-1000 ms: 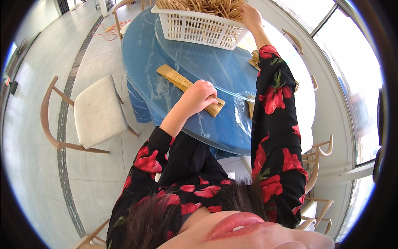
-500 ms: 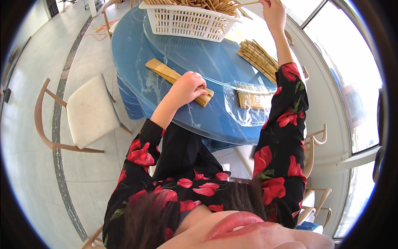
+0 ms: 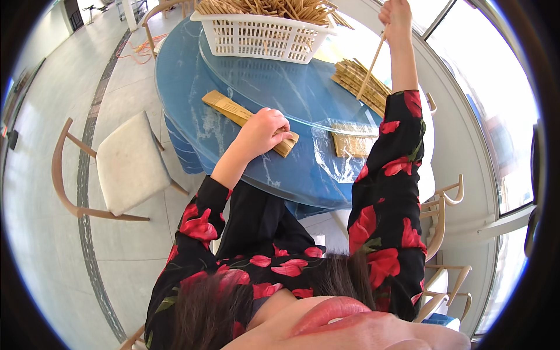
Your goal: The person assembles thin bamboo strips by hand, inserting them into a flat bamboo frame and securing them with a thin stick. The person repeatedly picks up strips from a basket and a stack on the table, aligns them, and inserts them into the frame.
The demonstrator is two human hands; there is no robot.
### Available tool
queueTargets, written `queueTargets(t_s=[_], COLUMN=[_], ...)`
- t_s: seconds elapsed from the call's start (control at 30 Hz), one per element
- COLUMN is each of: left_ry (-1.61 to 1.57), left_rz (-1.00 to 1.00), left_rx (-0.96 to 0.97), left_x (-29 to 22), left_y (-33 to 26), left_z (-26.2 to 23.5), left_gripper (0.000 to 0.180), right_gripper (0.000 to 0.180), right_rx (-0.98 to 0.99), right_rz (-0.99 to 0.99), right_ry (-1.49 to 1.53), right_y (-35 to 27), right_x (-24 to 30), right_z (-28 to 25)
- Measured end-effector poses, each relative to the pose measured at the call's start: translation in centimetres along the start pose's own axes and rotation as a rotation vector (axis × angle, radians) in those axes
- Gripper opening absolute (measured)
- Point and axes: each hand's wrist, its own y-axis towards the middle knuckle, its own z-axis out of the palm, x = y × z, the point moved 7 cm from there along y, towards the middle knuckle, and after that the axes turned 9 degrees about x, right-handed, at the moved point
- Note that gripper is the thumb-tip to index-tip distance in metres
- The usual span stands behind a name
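Note:
My left hand (image 3: 263, 134) is closed on the near end of a long, flat brown paper sleeve (image 3: 227, 108), which lies slantwise on the blue table. Whether it is one sleeve or several stacked, I cannot tell. Raised at the far right, my right hand (image 3: 398, 22) pinches the upper end of a thin wooden stick (image 3: 371, 69), which hangs down at a slant. At the back stands a white plastic basket (image 3: 259, 38) heaped with similar wooden sticks (image 3: 280, 10).
Right of the basket lies a pile of long brown strips (image 3: 350, 80). Clear plastic wrap (image 3: 332, 160) with a brown paper bundle (image 3: 353, 144) rests near the right edge of the blue table (image 3: 181, 76). A wooden chair (image 3: 128, 160) with a pale seat stands at left.
My right hand has moved from the basket's right end outward to the right, swinging the stick down from nearly level to a steep slant. My left hand stays on the paper sleeve.

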Motion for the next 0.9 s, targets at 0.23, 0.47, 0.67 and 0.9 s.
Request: queueTargets(t_s=[0.23,0.47,0.67,0.9], left_ry=[-0.009,-0.013,0.017,-0.153], left_rz=[-0.063,-0.052,0.024,-0.014], left_rx=[0.074,0.088,-0.064,-0.188], left_x=[1.1,0.5,-0.3,-2.5], left_y=[-0.2,0.1,-0.1,0.1], left_z=[0.5,0.9,-0.4,-0.4], left_gripper=[0.016,0.017,0.017,0.019], right_gripper=[0.039,0.029,0.028,0.046], right_rx=[0.125,-0.221,-0.138,-0.232], right_rz=[0.108,-0.422,-0.430,-0.060], right_ry=[-0.985,-0.961,0.057,0.602], right_y=[-0.5,0.2,-6.6,-15.8], right_x=[-12.9,-4.6,5.0,5.7], right_z=[8.7,4.8,2.2,3.4])
